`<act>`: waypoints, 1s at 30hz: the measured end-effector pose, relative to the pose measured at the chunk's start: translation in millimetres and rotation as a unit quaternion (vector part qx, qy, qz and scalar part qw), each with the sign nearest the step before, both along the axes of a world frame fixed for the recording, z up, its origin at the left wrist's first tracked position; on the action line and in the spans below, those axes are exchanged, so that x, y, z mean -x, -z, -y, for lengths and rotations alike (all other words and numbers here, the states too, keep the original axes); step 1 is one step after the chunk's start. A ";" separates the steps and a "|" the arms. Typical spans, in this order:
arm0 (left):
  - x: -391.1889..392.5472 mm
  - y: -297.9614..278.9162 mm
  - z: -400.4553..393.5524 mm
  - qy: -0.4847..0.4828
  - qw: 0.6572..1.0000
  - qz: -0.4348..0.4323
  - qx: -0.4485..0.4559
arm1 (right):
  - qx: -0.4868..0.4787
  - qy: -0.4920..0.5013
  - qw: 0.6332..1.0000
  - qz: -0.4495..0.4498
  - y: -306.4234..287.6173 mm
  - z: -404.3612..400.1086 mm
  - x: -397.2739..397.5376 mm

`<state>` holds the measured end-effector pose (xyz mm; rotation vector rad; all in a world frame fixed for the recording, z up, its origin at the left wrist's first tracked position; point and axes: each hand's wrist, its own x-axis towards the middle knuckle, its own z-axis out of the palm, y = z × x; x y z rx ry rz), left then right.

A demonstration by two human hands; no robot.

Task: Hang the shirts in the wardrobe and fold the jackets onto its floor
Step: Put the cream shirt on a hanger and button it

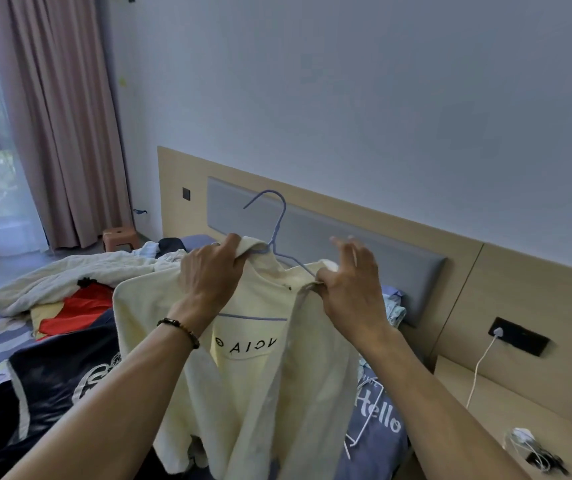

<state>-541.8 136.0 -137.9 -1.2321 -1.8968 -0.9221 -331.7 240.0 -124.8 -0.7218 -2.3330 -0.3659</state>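
L hand [208, 275]: mid-frame, raised, fingers curled, pinching collar of shirt [243, 375] | R hand [350, 289]: right of centre, thumb-index pinch on fabric, other fingers splayed up | both forearms extended from bottom edge

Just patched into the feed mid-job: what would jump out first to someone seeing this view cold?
Centre frame, a cream shirt is held up over the bed on a blue hanger, its hook poking above the collar. The left hand grips the collar's left side; the right hand pinches its right side. Behind, at left, a red garment lies among heaped clothes.
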 end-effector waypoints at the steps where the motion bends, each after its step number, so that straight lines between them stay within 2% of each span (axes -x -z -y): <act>1: -0.9 0.9 1.0 0.011 1.000 -0.001 -0.004 | 0.048 -0.016 0.999 0.004 -4.0 0.6 1.2; 2: -2.0 1.6 1.9 0.024 1.000 -0.007 -0.011 | 0.131 -0.041 0.990 0.044 -9.9 1.9 2.5; 4: -4.5 1.8 3.0 0.052 0.998 -0.035 -0.020 | 0.281 -0.086 0.945 0.144 -20.4 6.8 6.6; 5: -6.7 1.1 3.7 0.067 0.996 -0.048 -0.021 | 0.338 -0.114 0.923 0.146 -20.8 9.6 9.5; 8: -7.1 1.1 4.1 0.081 0.994 -0.065 -0.019 | 0.473 -0.184 0.862 -0.005 -17.1 17.6 16.9; 9: -6.3 1.1 6.0 0.075 0.995 -0.057 -0.017 | 0.480 -0.181 0.857 -0.048 -15.6 17.0 18.7; 11: -0.3 -1.1 13.6 0.038 0.999 -0.029 0.006 | 0.440 -0.129 0.884 -0.089 -15.8 14.1 21.5; 13: 7.1 -2.6 21.2 -0.019 0.998 -0.015 0.052 | 0.385 -0.064 0.915 -0.097 -17.2 8.0 23.1; 15: 3.9 -5.9 27.1 -0.045 0.993 0.018 0.107 | 0.359 -0.021 0.929 -0.087 -14.5 4.5 27.2; 18: -20.9 -9.4 27.2 0.017 0.973 0.194 0.127 | 0.384 0.005 0.918 -0.093 -6.2 3.1 33.1; 19: -29.7 -6.2 27.3 0.052 0.949 0.284 0.124 | 0.415 -0.004 0.904 -0.103 -3.9 4.1 33.5; 20: -35.1 -0.4 27.0 0.095 0.908 0.392 0.112 | 0.451 -0.018 0.885 -0.116 -1.3 4.5 33.4; 21: -36.7 8.2 25.9 0.143 0.843 0.512 0.085 | 0.489 -0.033 0.862 -0.131 1.0 5.4 32.0; 23: -37.7 26.5 25.3 0.197 0.682 0.704 0.020 | 0.534 -0.052 0.830 -0.153 4.3 6.6 29.2; 24: -39.5 35.7 25.0 0.202 0.620 0.758 -0.001 | 0.540 -0.055 0.825 -0.160 5.6 8.1 28.5; 25: -42.7 43.4 24.3 0.199 0.578 0.791 -0.018 | 0.540 -0.057 0.824 -0.166 6.8 9.1 28.8; 27: -50.9 52.8 21.8 0.201 0.535 0.819 -0.054 | 0.540 -0.064 0.820 -0.178 8.7 11.4 30.1; 30: -57.0 51.8 21.4 0.228 0.516 0.820 -0.097 | 0.546 -0.086 0.810 -0.196 11.7 16.4 28.8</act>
